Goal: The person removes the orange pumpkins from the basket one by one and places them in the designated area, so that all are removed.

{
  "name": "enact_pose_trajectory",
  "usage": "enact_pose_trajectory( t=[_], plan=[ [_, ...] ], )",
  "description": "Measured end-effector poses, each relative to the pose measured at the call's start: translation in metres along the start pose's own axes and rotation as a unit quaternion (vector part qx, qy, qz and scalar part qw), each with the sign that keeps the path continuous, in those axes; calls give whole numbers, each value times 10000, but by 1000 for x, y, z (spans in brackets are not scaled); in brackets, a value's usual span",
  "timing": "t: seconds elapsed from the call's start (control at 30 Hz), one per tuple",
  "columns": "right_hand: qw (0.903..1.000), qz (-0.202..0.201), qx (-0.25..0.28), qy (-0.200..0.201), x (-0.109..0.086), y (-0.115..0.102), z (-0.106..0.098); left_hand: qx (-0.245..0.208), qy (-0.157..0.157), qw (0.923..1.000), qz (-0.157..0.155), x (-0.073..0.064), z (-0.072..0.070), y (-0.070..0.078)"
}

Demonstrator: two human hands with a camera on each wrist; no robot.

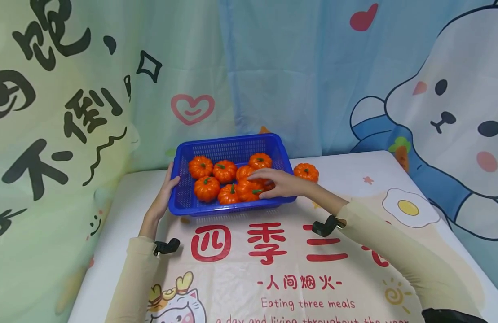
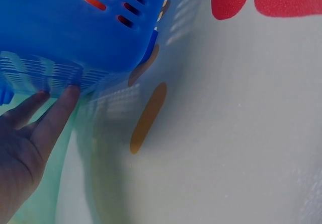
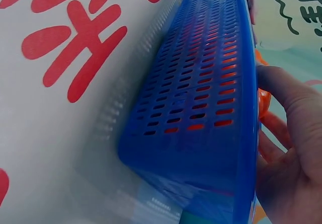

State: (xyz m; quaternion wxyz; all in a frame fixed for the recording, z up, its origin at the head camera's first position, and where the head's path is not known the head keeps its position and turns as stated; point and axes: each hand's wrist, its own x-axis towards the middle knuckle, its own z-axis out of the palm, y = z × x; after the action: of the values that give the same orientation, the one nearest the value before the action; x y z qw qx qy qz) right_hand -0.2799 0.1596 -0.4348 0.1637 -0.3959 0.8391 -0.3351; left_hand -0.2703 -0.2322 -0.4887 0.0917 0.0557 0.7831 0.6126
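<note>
A blue plastic basket (image 1: pixel 228 207) with slotted walls stands on the table, holding several small orange toy pumpkins (image 1: pixel 207 189). My left hand (image 1: pixel 163 199) touches the basket's left end from outside. In the left wrist view, fingers (image 2: pixel 59 118) lie straight against its slotted wall. Inside the basket's right part, my right hand (image 1: pixel 283 184) has its thumb and fingers curled about a pumpkin (image 1: pixel 247 191) at the front. In the right wrist view, the basket wall partly hides that hand (image 3: pixel 294 148) and the orange between its fingers. Another pumpkin (image 1: pixel 306 172) lies outside, right of the basket.
A printed cloth (image 1: pixel 297 273) with red characters covers the white table (image 1: pixel 345 166). Behind and at the left hang printed curtains (image 1: pixel 273 89). Black wrist mounts (image 1: pixel 166 246) sit on both forearms.
</note>
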Motion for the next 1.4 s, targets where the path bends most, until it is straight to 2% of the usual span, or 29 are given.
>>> enact_pose_trajectory(
  t=[0.1,0.23,0.47,0.7,1.13,1.4],
  plan=[
    [10000,-34,-30,0,3,0,2,30,38,10000,18,3,-1,-9],
    [10000,3,9,26,7,0,4,44,75,9999,55,4,-1,-12],
    [9999,95,-122,17,11,-2,4,64,64,9999,70,3,-1,-8],
    [9994,134,-292,-104,11,-2,6,-148,-43,9999,-24,0,-1,2],
    [9960,314,-815,-175,17,-7,8,-144,35,9999,-53,-1,0,4],
    [9941,312,-1034,-67,17,-4,11,-105,58,9999,-79,2,0,-5]
  ],
)
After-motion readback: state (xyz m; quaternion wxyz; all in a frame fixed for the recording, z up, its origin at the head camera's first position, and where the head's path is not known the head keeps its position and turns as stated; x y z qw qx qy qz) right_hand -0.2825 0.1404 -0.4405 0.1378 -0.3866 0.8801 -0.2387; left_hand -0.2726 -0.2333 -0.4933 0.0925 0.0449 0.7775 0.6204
